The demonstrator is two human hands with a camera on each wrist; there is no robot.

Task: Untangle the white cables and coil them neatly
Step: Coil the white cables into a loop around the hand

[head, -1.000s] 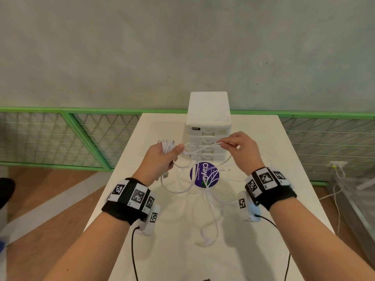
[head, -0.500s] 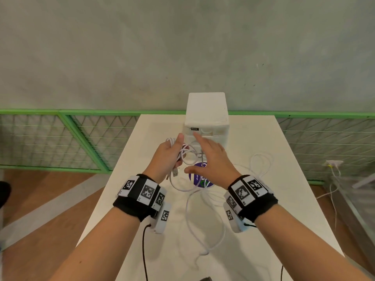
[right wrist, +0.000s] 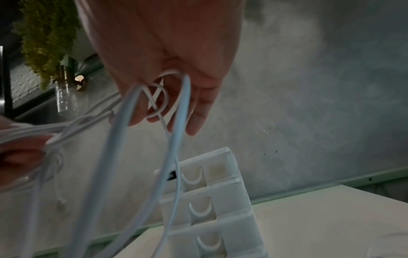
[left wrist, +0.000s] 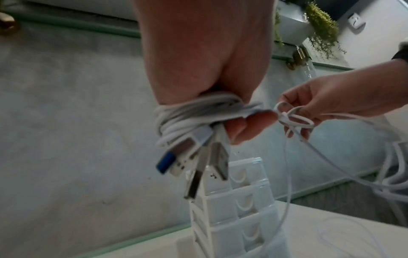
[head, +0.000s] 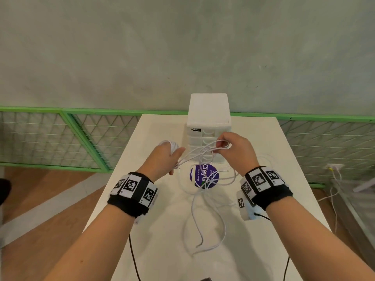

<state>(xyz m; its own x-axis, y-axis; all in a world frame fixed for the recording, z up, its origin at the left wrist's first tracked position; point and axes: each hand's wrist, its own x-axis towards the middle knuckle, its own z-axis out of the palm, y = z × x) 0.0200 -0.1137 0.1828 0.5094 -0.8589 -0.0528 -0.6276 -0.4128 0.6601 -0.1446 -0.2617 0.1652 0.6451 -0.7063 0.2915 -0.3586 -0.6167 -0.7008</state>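
My left hand (head: 164,157) is held above the white table (head: 154,230) and grips a wound bundle of white cables (left wrist: 196,115), with USB plugs (left wrist: 198,162) hanging out below the fingers. Strands run from it rightward to my right hand (head: 233,151), which pinches loops of white cable (right wrist: 163,101) in front of the drawer unit. In the left wrist view the right hand (left wrist: 326,103) holds a small loop close to the left fingertips. More loose white cable (head: 205,226) trails down onto the table between my forearms.
A white plastic drawer unit (head: 209,122) stands at the table's far edge, just behind my hands. A round purple sticker (head: 204,175) lies on the table under the cables. A green mesh fence (head: 60,138) runs behind the table, and wooden floor (head: 40,199) lies to the left.
My right hand has moved from reaching over beside the left hand back out to the right, drawing cable loops with it. The left hand has kept its hold on the bundle.
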